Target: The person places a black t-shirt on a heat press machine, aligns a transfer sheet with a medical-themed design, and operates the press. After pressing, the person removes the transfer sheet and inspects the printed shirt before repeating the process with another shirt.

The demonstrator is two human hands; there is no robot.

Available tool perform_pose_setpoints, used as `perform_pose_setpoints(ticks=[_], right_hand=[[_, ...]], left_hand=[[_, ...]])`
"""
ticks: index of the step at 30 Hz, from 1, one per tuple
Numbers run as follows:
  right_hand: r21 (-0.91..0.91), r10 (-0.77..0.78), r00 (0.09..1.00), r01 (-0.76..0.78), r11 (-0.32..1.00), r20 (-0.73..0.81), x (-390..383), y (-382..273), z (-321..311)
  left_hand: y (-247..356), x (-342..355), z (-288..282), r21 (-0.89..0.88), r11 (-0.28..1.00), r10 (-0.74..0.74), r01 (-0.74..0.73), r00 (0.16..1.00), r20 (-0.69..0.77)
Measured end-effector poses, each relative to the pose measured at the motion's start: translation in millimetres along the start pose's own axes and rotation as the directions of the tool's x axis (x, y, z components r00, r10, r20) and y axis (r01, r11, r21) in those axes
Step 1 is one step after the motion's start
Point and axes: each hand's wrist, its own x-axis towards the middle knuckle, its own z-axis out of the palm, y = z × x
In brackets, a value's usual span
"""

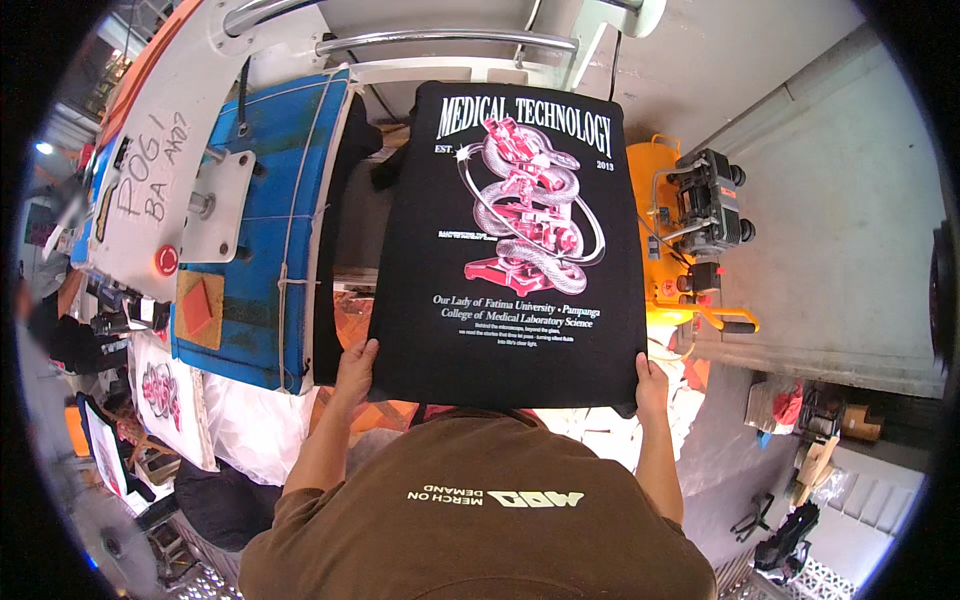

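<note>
A black T-shirt [440, 360] lies spread flat over a board-like platen in front of me. Its front carries white lettering and a pink and white print [528, 215] of a snake coiled about a microscope. At the shirt's near left side, my left hand [356, 372] grips the edge, thumb upward. My right hand [651, 386] grips the opposite edge, a little lower. The fingers of both hands are partly hidden beneath the cloth.
To the left stands a heat press with a blue padded head [265, 250] and a red stop button [165, 261]. A yellow air compressor [657, 215] sits close on the right. Metal bars [450, 38] cross behind the shirt. A white printed shirt [185, 400] is at lower left.
</note>
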Motion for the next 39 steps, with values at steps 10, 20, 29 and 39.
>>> perform_pose_setpoints(ticks=[10,20,29,39], right_hand=[[-0.635,-0.919,0.364,0.676,0.374,-0.155,37,-181,73],[-0.721,-0.777,0.587,0.637,0.272,0.226,168,-373,264],[-0.740,-0.794,0.576,0.617,0.267,0.193,163,-370,254],[-0.446,-0.938,0.266,0.883,0.146,0.221,75,-291,197]], left_hand=[[-60,-19,-30,0.346,0.938,0.056,-0.020,0.994,-0.094],[-172,-160,-62,0.003,0.910,-0.367,0.415,0.808,-0.461],[-234,-290,-3,-0.323,0.740,-0.672,0.590,0.627,-0.395],[-236,-131,-81,0.183,0.948,-0.167,0.262,0.895,-0.414]])
